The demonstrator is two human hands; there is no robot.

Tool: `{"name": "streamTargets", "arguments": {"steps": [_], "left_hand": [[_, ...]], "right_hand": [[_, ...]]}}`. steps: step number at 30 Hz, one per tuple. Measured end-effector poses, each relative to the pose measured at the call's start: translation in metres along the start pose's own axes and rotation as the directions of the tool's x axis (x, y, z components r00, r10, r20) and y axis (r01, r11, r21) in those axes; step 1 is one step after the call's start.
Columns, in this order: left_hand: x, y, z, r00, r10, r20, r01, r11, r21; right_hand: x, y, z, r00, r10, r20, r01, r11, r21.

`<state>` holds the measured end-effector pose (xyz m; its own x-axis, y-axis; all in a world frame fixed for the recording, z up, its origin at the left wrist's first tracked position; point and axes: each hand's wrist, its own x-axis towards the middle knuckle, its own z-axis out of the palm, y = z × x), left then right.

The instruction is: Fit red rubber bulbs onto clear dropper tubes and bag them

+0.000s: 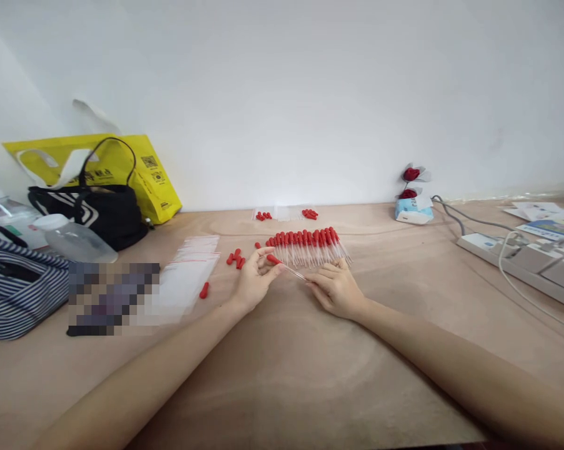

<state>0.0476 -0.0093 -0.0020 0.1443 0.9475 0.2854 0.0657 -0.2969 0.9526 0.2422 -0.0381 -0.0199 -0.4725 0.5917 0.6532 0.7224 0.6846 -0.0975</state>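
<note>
One slim, clear dropper [290, 269] is pinched in both hands, left hand [253, 281] by its rounded red bulb [273, 259], right hand [338, 289] near its thin tip, over the wood-grained surface [282, 375]; just beyond lies a dense row of droppers [305, 239], too crowded to count, and two red roses [411, 174] over by the wall [282, 112]

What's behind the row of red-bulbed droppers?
Two small clusters of red bulbs and some clear plastic, near the wall. Anything lying low directly behind the droppers would be covered by them.
</note>
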Motion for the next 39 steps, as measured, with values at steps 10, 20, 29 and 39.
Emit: {"name": "streamTargets", "arguments": {"steps": [10,20,29,39], "left_hand": [[0.058,0.023,-0.023,0.929,-0.337,-0.155,0.357,0.926,0.125],[0.114,0.002,-0.012,0.878,-0.463,-0.124,0.433,0.656,0.618],[0.109,0.005,-0.026,0.974,-0.185,-0.129,0.202,0.461,0.864],[0.109,-0.006,-0.035,0.977,-0.203,-0.063,0.142,0.398,0.907]], "right_hand": [[0.001,-0.007,0.000,0.998,0.048,0.043,-0.051,0.996,0.076],[-0.001,-0.004,0.000,0.997,0.064,0.049,-0.067,0.996,0.058],[0.000,-0.003,0.001,0.997,0.059,0.050,-0.062,0.996,0.063],[-0.002,-0.002,0.003,0.997,0.054,0.047,-0.057,0.996,0.065]]}}
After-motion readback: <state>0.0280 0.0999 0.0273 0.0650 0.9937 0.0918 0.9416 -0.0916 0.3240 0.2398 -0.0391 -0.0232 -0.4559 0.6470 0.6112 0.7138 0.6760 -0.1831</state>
